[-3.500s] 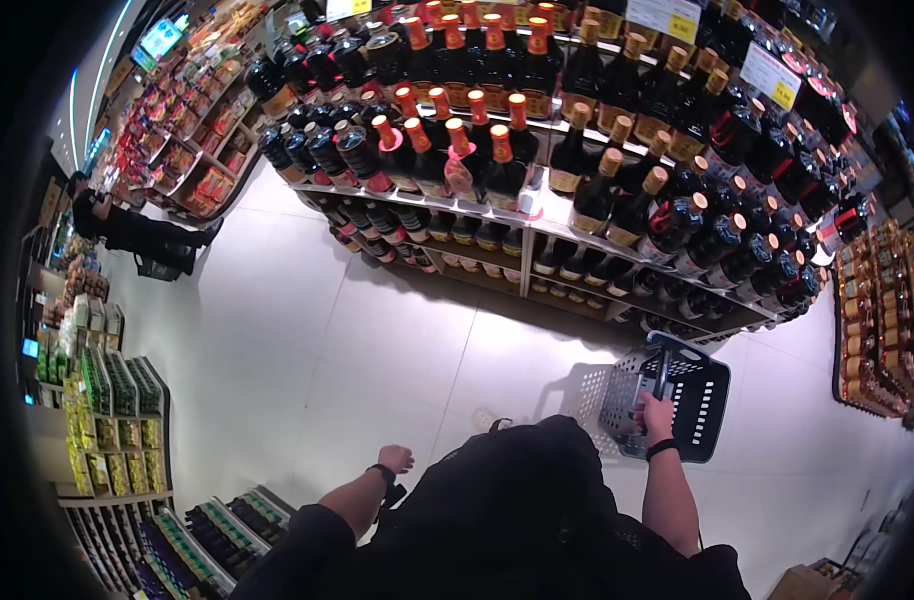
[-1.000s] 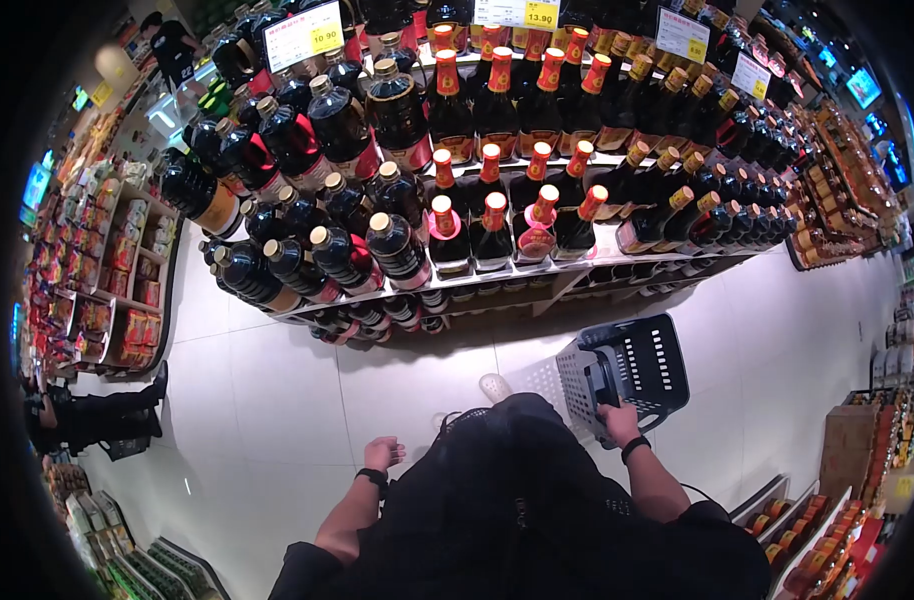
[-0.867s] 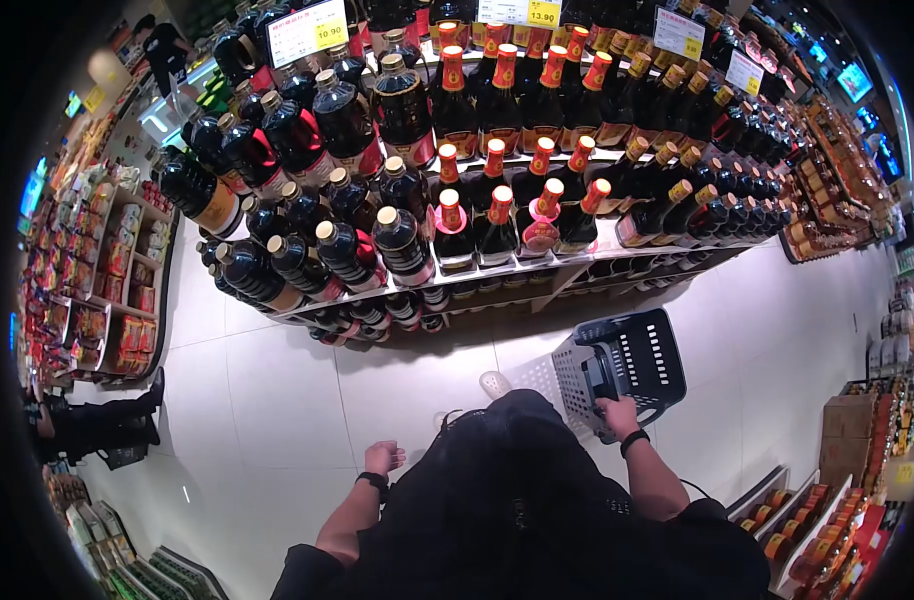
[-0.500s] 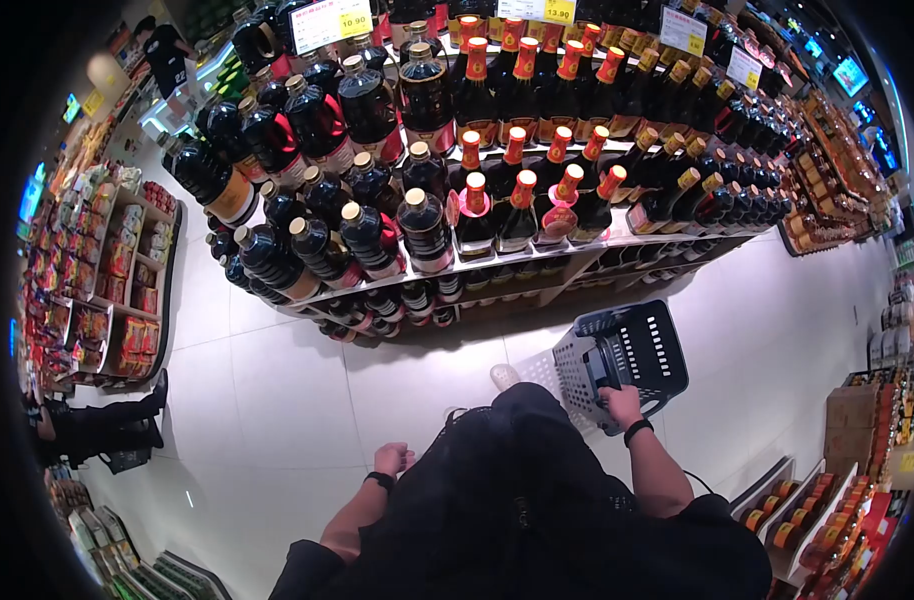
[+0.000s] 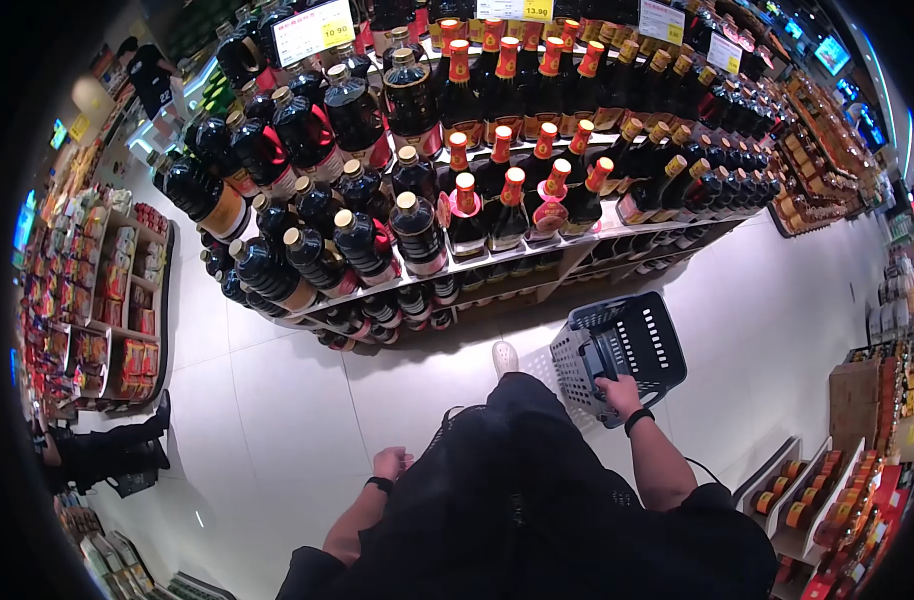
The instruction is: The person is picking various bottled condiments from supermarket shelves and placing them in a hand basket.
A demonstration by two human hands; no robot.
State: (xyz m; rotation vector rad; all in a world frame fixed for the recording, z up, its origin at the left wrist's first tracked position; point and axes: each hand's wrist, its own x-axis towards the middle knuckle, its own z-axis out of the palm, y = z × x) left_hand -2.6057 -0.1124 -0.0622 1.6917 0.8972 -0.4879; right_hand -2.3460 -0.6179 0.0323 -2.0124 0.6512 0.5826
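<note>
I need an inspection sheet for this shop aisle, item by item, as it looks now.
surface: pale tiled floor, glossy.
job's things: dark basket, nothing seen inside.
clutter: nothing seen.
grips: right hand shut on the basket handle; left hand hangs at the side, grip unclear, nothing seen in it.
cables: nothing seen.
surroundings: shelves of dark bottles ahead, price tags above; a person at the left edge.

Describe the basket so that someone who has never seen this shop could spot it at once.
Start at the long shelf of dark bottles that fills the top of the view. Over the pale floor in front of it, towards the right, hangs the basket, gripped by its handle in the right hand. It is the only dark, slotted plastic box among rows of bottles.
</note>
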